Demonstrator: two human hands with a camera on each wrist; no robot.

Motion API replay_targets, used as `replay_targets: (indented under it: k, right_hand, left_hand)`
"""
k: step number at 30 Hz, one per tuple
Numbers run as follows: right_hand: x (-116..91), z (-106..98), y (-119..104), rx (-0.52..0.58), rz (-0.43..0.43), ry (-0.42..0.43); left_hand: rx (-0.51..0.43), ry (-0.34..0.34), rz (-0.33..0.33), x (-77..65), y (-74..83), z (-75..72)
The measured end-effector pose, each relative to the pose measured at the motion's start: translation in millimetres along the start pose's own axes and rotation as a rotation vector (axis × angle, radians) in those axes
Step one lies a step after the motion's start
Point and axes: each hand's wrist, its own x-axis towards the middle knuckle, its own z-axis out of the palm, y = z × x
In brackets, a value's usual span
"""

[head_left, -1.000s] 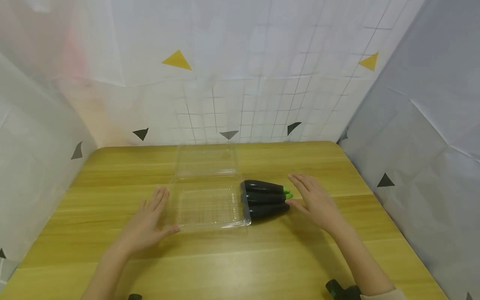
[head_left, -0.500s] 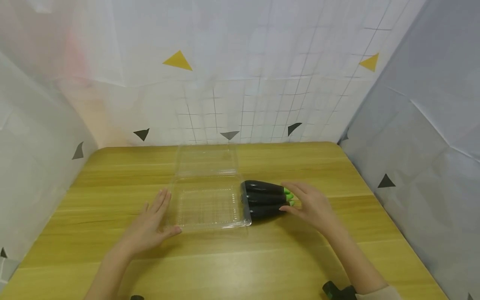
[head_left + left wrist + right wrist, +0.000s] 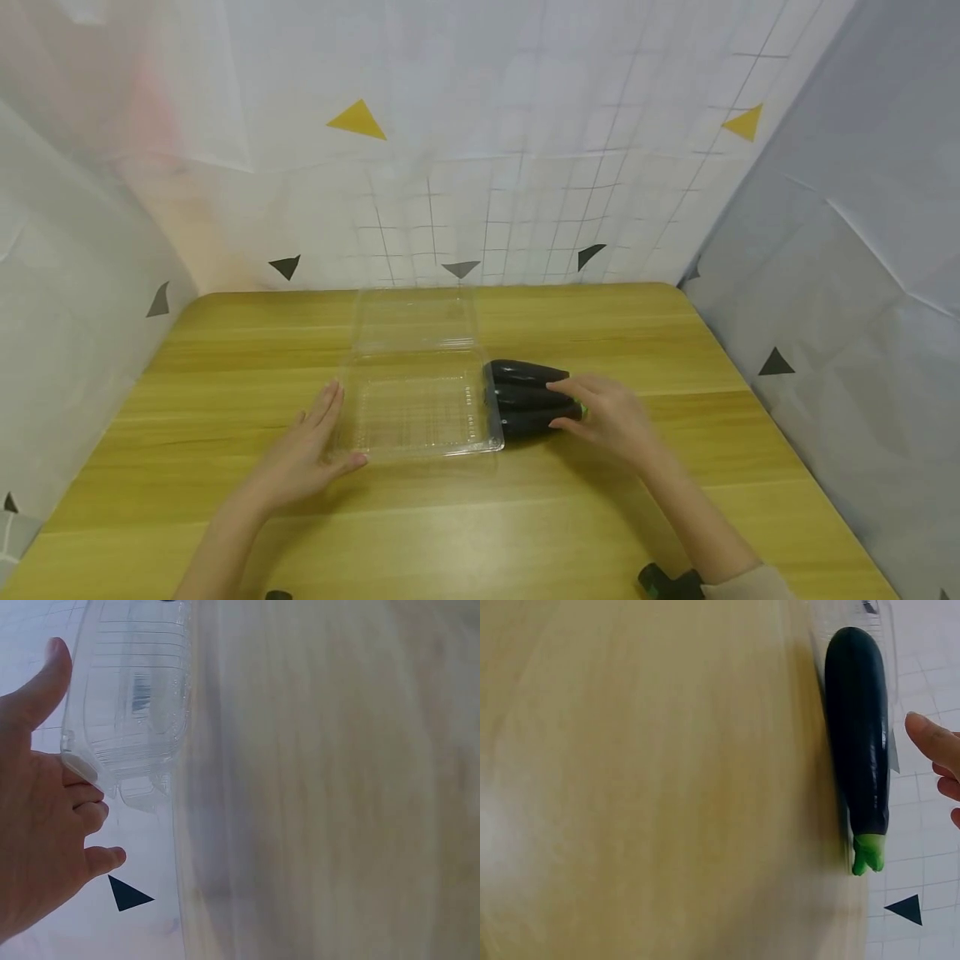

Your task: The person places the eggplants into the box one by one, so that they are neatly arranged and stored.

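Loosely, the right hand [image 3: 602,412] arches over three eggplants [image 3: 525,397], thumb apart from fingers and raised clear of the nearest one. The left hand [image 3: 296,462], thumb spread wide, is at the left edge of a clear tray [image 3: 416,410]; contact is unclear. The eggplants lie side by side on the table [image 3: 465,525], just right of the tray.

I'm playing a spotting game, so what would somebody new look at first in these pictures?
Probably the three shiny, dark eggplants lying side by side at the right edge of an open, clear plastic clamshell container on the wooden table. The right hand is over their right ends, and the left hand is at the container's left edge. Then maybe the two yellow triangles high on the pale backdrop.
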Motion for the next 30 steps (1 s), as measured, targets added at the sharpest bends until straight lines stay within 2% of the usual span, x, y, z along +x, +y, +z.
replay_targets:
  k: [7,14,25,30]
  right_hand:
    - [-6.1,11.0,-1.7,0.032,0.033,-0.085]
    - [-11.2,17.3,-1.4,0.006,0.055,-0.162]
    - [-12.9,17.2,-4.0,-0.028,0.082,-0.287]
    - [-14.7,14.4,-4.7,-0.021,0.099,-0.319]
  left_hand:
    - [-0.003,0.002,0.004,0.5,-0.9,2.3]
    - [-0.022,0.005,-0.005,0.3,-1.6,5.9]
    - [-0.032,0.013,-0.019,0.8,-0.8,7.9]
    - [-0.036,0.011,-0.022,0.3,-0.4,7.7]
